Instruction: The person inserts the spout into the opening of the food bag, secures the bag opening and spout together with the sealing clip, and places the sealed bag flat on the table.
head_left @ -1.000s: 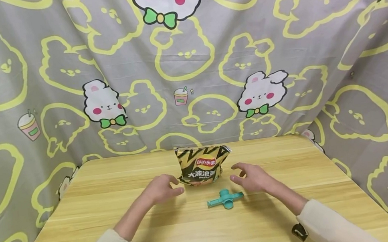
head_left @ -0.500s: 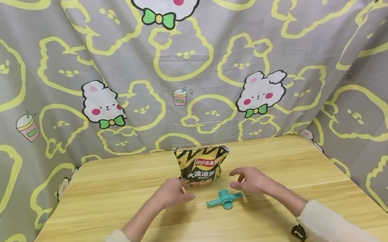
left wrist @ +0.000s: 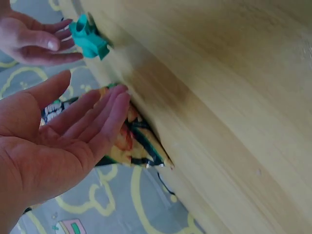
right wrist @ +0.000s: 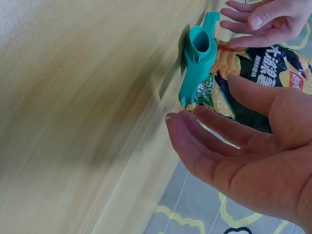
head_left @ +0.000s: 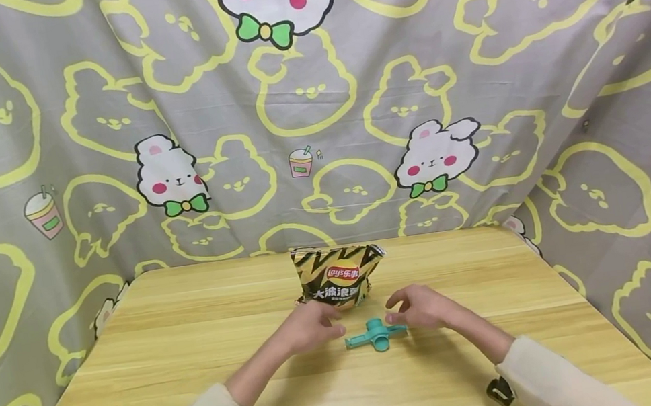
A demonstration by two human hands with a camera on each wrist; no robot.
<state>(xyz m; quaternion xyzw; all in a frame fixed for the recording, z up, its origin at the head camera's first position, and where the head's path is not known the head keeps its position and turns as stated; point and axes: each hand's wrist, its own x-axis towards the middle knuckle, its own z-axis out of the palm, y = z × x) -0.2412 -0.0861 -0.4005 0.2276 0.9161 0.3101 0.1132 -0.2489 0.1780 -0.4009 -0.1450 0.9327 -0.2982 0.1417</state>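
Note:
A teal plastic bag clip with a round pour spout lies on the wooden table. Behind it stands a black and yellow bag of Lay's chips. My left hand is left of the clip and in front of the bag, covering part of the bag's lower edge. Its fingers are extended and hold nothing. My right hand is at the clip's right end, fingers loosely bent. In the right wrist view its fingertips come close to the end of the clip; whether they touch I cannot tell.
The light wooden table reaches back to a grey curtain with yellow and white cartoon animals, which also hangs at both sides. A dark strap shows below the right sleeve.
My left hand has moved right toward the clip, passing in front of the bag's lower edge. The right hand has lowered slightly toward the clip's right end. Bag and clip stay put.

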